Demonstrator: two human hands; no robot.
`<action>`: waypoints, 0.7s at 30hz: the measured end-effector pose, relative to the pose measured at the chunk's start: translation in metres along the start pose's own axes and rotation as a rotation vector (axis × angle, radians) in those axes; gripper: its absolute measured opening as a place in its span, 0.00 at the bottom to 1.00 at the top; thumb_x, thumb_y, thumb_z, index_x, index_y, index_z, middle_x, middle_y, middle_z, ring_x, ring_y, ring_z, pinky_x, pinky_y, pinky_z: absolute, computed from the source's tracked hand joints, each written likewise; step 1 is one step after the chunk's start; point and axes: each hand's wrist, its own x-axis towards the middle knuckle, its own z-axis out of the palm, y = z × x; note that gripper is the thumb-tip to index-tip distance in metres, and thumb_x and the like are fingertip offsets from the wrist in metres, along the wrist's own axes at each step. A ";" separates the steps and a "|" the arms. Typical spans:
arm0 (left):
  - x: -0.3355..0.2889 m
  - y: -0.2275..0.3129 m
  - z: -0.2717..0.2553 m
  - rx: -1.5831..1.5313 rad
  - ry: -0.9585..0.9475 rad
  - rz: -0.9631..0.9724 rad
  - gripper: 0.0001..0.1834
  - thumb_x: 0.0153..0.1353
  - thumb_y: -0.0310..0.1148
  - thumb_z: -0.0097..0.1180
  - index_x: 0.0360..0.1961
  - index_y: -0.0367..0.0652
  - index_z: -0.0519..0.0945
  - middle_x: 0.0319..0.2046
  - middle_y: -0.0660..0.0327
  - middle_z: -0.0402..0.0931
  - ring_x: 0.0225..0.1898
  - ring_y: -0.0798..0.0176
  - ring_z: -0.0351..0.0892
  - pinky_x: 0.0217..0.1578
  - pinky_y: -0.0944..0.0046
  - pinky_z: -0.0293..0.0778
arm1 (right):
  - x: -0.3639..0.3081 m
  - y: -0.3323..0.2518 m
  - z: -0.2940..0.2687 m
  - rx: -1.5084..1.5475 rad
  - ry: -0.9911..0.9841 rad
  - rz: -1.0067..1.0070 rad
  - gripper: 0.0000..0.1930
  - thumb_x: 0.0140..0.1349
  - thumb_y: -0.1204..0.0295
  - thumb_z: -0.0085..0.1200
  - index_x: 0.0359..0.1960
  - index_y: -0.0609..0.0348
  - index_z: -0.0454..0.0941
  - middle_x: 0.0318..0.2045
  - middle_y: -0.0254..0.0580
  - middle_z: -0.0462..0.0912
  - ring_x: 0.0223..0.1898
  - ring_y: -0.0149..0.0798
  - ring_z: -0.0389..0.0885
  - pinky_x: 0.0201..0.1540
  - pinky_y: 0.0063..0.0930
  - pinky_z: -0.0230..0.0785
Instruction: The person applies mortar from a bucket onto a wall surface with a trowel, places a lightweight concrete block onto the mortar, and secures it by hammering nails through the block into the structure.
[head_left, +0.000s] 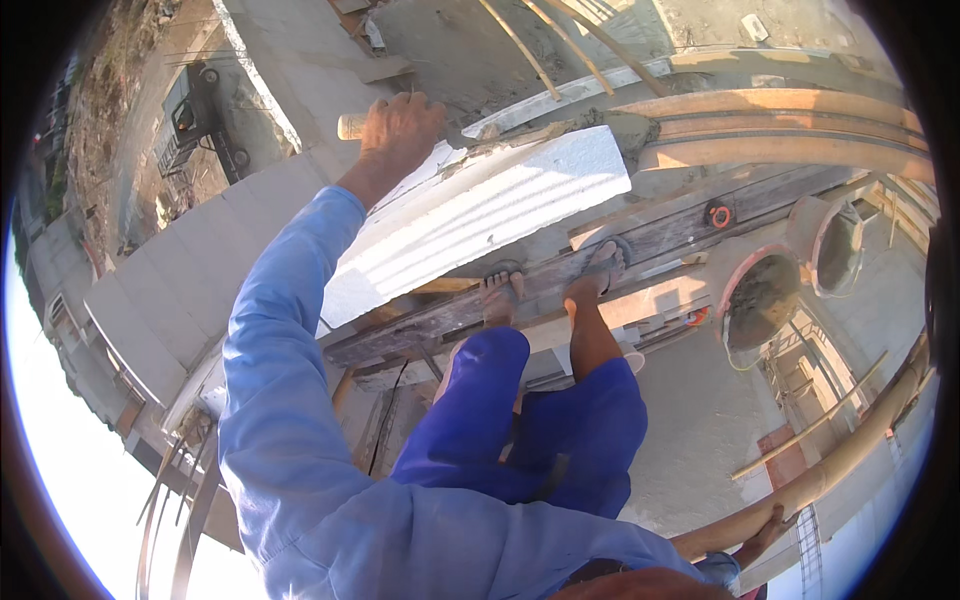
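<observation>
My left hand (404, 128) is closed round a round wooden handle (351, 126), reaching over the top of a wall. The working end of this tool is hard to make out behind the hand. Just below the hand lies a long white foam-like block (490, 225), with grey mortar (560, 132) along its far edge. At the lower right, my right hand (765, 537) rests against a thick wooden pole (835, 470), its fingers curled round it.
My feet stand on a narrow wooden plank (660, 232). Two buckets (727, 335) (838, 250) of grey mix stand at the right. An orange ring-shaped thing (719, 215) lies on the plank. Curved boards (780, 127) run along the wall. A truck (190, 120) stands far below, left.
</observation>
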 end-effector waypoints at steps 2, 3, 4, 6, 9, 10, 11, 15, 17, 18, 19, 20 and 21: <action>0.028 0.006 0.011 0.023 0.000 -0.030 0.09 0.60 0.34 0.51 0.40 0.50 0.81 0.37 0.59 0.79 0.44 0.59 0.78 0.42 0.54 0.73 | 0.000 -0.003 0.002 -0.001 0.001 -0.007 0.43 0.55 0.65 0.56 0.71 0.58 0.47 0.58 0.60 0.66 0.51 0.55 0.71 0.53 0.41 0.68; 0.048 0.015 0.017 0.037 -0.030 -0.023 0.10 0.60 0.34 0.50 0.40 0.51 0.81 0.37 0.59 0.79 0.44 0.59 0.79 0.42 0.54 0.73 | 0.000 -0.005 0.001 -0.013 -0.004 -0.010 0.43 0.55 0.65 0.56 0.71 0.58 0.47 0.58 0.60 0.66 0.51 0.55 0.71 0.53 0.41 0.68; 0.060 0.024 0.023 0.051 -0.060 -0.016 0.10 0.60 0.34 0.50 0.39 0.51 0.82 0.38 0.58 0.80 0.44 0.58 0.79 0.41 0.53 0.73 | -0.001 -0.004 0.000 -0.009 -0.007 -0.014 0.43 0.55 0.65 0.55 0.71 0.59 0.47 0.58 0.60 0.66 0.51 0.55 0.71 0.53 0.41 0.68; 0.070 0.048 0.020 -0.026 -0.152 -0.012 0.09 0.60 0.33 0.50 0.37 0.49 0.82 0.38 0.57 0.80 0.44 0.57 0.79 0.40 0.53 0.73 | -0.005 -0.005 -0.003 -0.018 -0.006 -0.014 0.43 0.55 0.65 0.55 0.71 0.59 0.47 0.58 0.60 0.66 0.51 0.55 0.71 0.53 0.41 0.68; 0.064 0.060 0.013 -0.067 -0.085 0.045 0.08 0.59 0.31 0.50 0.36 0.47 0.82 0.36 0.57 0.80 0.41 0.56 0.80 0.37 0.54 0.74 | -0.006 -0.007 -0.004 -0.023 -0.004 -0.016 0.43 0.55 0.65 0.55 0.71 0.59 0.47 0.58 0.60 0.66 0.51 0.55 0.71 0.53 0.41 0.68; 0.060 0.062 0.019 -0.047 -0.002 0.061 0.07 0.59 0.31 0.51 0.35 0.48 0.82 0.34 0.59 0.81 0.39 0.57 0.81 0.35 0.54 0.74 | -0.007 -0.006 -0.004 -0.028 -0.004 -0.017 0.43 0.55 0.65 0.55 0.71 0.59 0.47 0.58 0.61 0.66 0.51 0.55 0.71 0.53 0.41 0.68; 0.056 0.063 0.021 -0.026 0.080 0.078 0.07 0.58 0.32 0.52 0.33 0.48 0.82 0.32 0.60 0.81 0.37 0.58 0.81 0.34 0.55 0.74 | -0.007 -0.008 -0.009 -0.030 -0.008 -0.017 0.43 0.55 0.65 0.55 0.71 0.59 0.47 0.58 0.61 0.66 0.51 0.55 0.71 0.53 0.41 0.68; 0.052 0.065 0.006 -0.110 0.180 0.149 0.07 0.59 0.32 0.52 0.34 0.47 0.82 0.33 0.60 0.79 0.41 0.58 0.80 0.38 0.53 0.73 | -0.010 -0.007 -0.011 -0.039 -0.006 -0.016 0.43 0.55 0.65 0.55 0.71 0.60 0.47 0.58 0.61 0.66 0.51 0.55 0.71 0.53 0.41 0.68; 0.049 0.061 0.010 -0.149 0.202 0.177 0.07 0.59 0.33 0.52 0.35 0.46 0.81 0.35 0.61 0.79 0.43 0.58 0.79 0.39 0.52 0.73 | -0.010 -0.007 -0.011 -0.049 -0.011 -0.021 0.43 0.55 0.65 0.55 0.71 0.60 0.47 0.58 0.61 0.66 0.51 0.55 0.71 0.53 0.41 0.68; 0.046 0.057 0.013 -0.160 0.167 0.168 0.07 0.59 0.33 0.52 0.35 0.46 0.81 0.35 0.61 0.79 0.43 0.58 0.79 0.39 0.53 0.73 | -0.010 -0.008 -0.010 -0.045 -0.009 -0.027 0.43 0.55 0.65 0.55 0.71 0.60 0.47 0.58 0.61 0.66 0.51 0.55 0.71 0.53 0.41 0.68; 0.040 0.053 0.016 -0.169 0.130 0.160 0.07 0.59 0.33 0.52 0.35 0.46 0.81 0.35 0.61 0.79 0.43 0.58 0.78 0.39 0.53 0.73 | -0.010 -0.007 -0.011 -0.046 -0.010 -0.026 0.43 0.55 0.65 0.55 0.71 0.60 0.47 0.58 0.61 0.66 0.51 0.55 0.71 0.53 0.41 0.68; 0.034 0.047 0.019 -0.177 0.093 0.152 0.07 0.59 0.33 0.53 0.36 0.46 0.80 0.35 0.62 0.78 0.43 0.59 0.78 0.39 0.53 0.73 | -0.010 -0.008 -0.011 -0.051 -0.013 -0.027 0.43 0.55 0.65 0.55 0.70 0.60 0.47 0.58 0.61 0.66 0.51 0.55 0.71 0.53 0.41 0.68; 0.027 0.041 0.024 -0.158 0.095 0.144 0.07 0.58 0.31 0.52 0.36 0.47 0.80 0.34 0.62 0.78 0.42 0.59 0.78 0.39 0.53 0.73 | -0.009 -0.009 -0.010 -0.049 -0.013 -0.032 0.43 0.55 0.65 0.55 0.70 0.60 0.47 0.58 0.61 0.66 0.51 0.55 0.71 0.53 0.41 0.68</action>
